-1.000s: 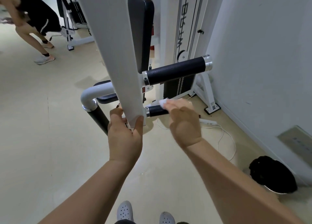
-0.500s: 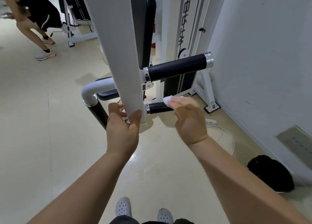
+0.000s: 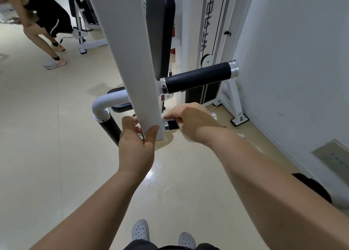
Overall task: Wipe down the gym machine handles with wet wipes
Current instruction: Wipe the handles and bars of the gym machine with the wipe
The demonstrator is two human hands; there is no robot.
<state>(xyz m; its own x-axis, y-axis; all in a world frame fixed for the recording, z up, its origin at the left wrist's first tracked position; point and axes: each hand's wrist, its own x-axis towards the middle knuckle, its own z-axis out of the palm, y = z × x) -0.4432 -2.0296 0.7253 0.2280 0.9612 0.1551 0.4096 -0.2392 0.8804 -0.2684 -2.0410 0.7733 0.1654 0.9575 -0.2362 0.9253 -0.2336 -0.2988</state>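
A white machine arm (image 3: 132,61) hangs down in front of me. My left hand (image 3: 137,144) grips its lower end, thumb on the front face. A short black handle (image 3: 171,125) with a silver collar sticks out to the right of that end. My right hand (image 3: 192,121) is wrapped over this handle; a bit of the white wet wipe (image 3: 214,115) shows behind its knuckles. Above it is a longer black padded handle (image 3: 198,77) with silver caps. Another black grip (image 3: 110,129) hangs from a white elbow tube at the left.
The machine's black backrest (image 3: 160,29), weight stack and cable column (image 3: 209,23) stand behind. A white wall (image 3: 292,61) is close on the right, with a black bin (image 3: 313,187) at its foot and a white cord on the floor. Another person (image 3: 43,21) bends over at far left.
My right hand has slid left along the short black handle toward the white arm, covering most of it; the wipe is now mostly hidden. My left hand keeps its hold.
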